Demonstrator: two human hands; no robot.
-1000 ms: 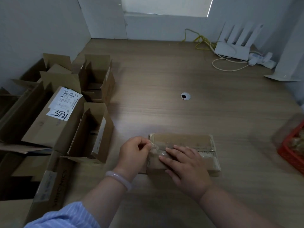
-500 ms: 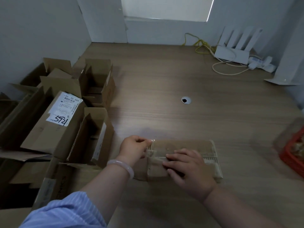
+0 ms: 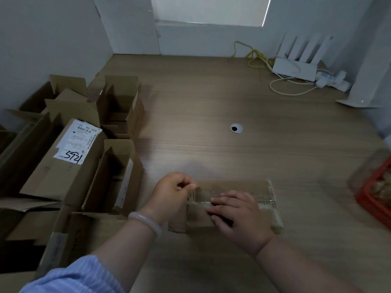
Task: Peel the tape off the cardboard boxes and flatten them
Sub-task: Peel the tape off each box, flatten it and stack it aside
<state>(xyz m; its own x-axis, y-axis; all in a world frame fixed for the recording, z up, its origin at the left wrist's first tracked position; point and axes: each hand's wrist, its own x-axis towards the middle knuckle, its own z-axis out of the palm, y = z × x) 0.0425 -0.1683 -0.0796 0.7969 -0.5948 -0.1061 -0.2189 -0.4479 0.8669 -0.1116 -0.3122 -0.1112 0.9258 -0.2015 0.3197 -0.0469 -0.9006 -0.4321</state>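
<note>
A small flat cardboard box (image 3: pixel 237 187) lies on the wooden table (image 3: pixel 232 98) near me, sealed with clear tape (image 3: pixel 201 199) along its middle seam. My left hand (image 3: pixel 171 193) sits at the box's left end and pinches a lifted end of the tape between thumb and fingers. My right hand (image 3: pixel 239 214) lies palm down on the box top with straight fingers, pressing it against the table. The part of the box under that hand is hidden.
Several open cardboard boxes (image 3: pixel 69 149) crowd the left side; one carries a white shipping label (image 3: pixel 77 142). A red basket (image 3: pixel 376 199) stands at the right edge. A white router (image 3: pixel 296 66) with cables sits at the back right. A cable hole (image 3: pixel 236 128) marks mid-table.
My left hand has drawn the tape end a little up and to the left off the box end. My right hand stays pressed on the box.
</note>
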